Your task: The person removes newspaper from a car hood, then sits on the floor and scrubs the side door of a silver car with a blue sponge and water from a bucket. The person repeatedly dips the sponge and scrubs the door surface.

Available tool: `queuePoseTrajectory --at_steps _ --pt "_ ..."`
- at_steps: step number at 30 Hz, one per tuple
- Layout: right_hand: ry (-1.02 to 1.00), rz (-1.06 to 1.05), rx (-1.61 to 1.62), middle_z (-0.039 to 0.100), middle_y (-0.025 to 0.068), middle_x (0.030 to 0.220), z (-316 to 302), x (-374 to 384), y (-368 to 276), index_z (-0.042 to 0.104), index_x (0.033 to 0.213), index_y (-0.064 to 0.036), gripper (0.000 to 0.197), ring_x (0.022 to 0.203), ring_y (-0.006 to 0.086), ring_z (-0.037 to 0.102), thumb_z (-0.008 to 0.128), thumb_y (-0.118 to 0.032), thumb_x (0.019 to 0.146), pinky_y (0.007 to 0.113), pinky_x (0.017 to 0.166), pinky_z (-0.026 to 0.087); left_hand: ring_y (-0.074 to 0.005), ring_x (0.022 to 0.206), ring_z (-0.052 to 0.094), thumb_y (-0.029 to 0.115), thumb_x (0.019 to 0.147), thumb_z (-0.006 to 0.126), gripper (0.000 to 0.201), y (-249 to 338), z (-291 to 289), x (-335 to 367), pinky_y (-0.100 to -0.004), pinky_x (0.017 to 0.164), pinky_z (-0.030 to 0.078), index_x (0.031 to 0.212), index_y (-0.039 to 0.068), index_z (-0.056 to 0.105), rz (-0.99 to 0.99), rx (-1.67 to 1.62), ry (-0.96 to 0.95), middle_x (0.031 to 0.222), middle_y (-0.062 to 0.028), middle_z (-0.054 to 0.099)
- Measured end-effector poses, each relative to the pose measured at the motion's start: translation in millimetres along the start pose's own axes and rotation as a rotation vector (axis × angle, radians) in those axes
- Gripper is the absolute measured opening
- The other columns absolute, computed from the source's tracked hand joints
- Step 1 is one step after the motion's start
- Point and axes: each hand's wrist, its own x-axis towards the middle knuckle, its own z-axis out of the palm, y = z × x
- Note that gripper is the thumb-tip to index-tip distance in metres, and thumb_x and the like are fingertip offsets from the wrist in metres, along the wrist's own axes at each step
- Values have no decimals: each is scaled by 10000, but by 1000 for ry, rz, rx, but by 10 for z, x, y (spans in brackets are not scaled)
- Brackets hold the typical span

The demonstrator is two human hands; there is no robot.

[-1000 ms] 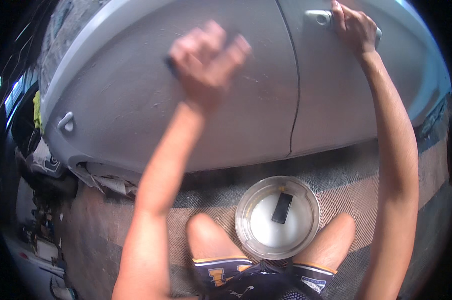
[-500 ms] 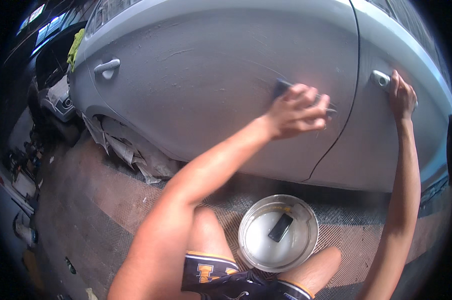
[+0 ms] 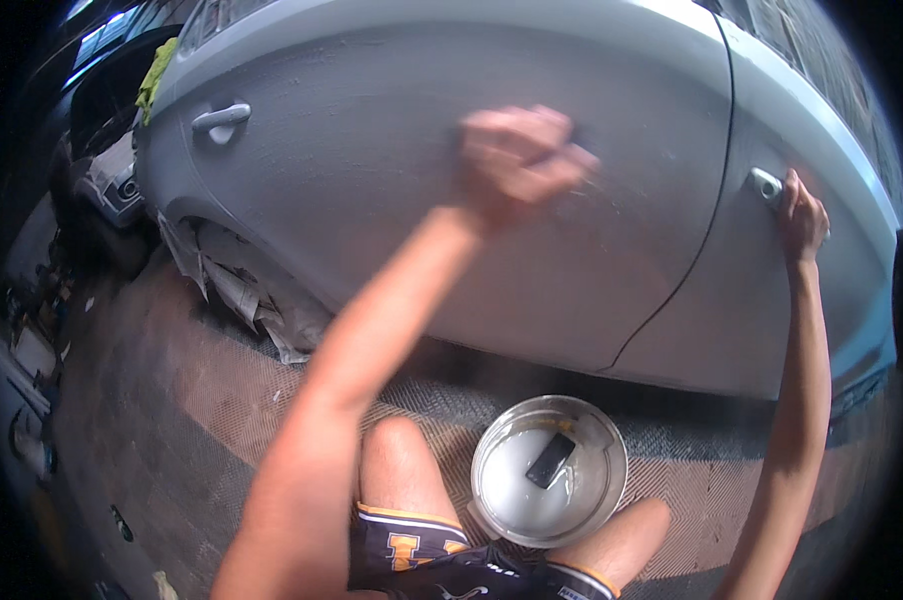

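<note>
The grey, matt car body fills the upper half, w/ two doors split by a dark seam; rear-door handle near the upper left edge, front-door handle at the right; the view has swung since half a sec ago, so the seam now sits further right and more of the rear door shows. Left hand has moved from beside the seam to the upper middle of the rear door, blurred w/ motion; fingers clenched on a dark sanding block, only a corner showing, pressed to the panel; reads as a stroke going on across the door, so the rubbing is mid-way, not finishing. Right hand stays curled on the front-door handle, bracing. Below, on the patterned ground mat by the sill, a white bucket of cloudy water sits between the knees, a dark pad in it, unchanged. Crumpled masking paper hangs at the wheel arch; yellow-green rag at top left; clutter along the left edge, too dim to tell.
</note>
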Motion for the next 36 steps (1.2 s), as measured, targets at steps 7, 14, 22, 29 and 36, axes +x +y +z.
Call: queuePoseTrajectory --at_steps 7,14,22,29,36 --pt "-15 15 46 714 239 850 216 -13 -97 757 1012 -82 526 863 450 719 399 -453 1116 532 763 547 -293 1023 566 208 957 704 281 -432 -34 -135 -461 902 414 1195 112 590 -741 255 334 1078 -97 603" --pt "-48 31 -15 758 202 930 167 13 286 797 1131 -117 522 893 408 749 421 -478 1110 490 807 571 -222 1025 587 256 879 810 310 -353 -323 -613 -408 859 472 1107 247 601 -223 117 88 1121 -4 608" --pt "-128 71 -82 742 223 935 151 33 28 780 1075 -103 523 920 426 738 410 -470 1109 511 816 563 -222 1030 544 326 932 762 282 687 213 -650 -397 855 444 1079 160 587 -517 62 212 1031 -33 584" --pt "21 35 -38 739 235 900 76 37 -38 791 1065 -117 532 907 443 737 413 -491 1098 515 835 562 -236 1101 568 284 941 743 215 -703 -574 -846 -456 916 406 1137 204 779 -269 331 46 1160 -55 652" --pt "-27 19 -26 746 215 873 73 37 -258 795 1029 -142 557 871 436 739 396 -525 1092 515 805 565 -197 1082 586 303 893 794 216 1380 407 -394 -378 932 433 1100 339 741 -179 100 23 1174 46 671"
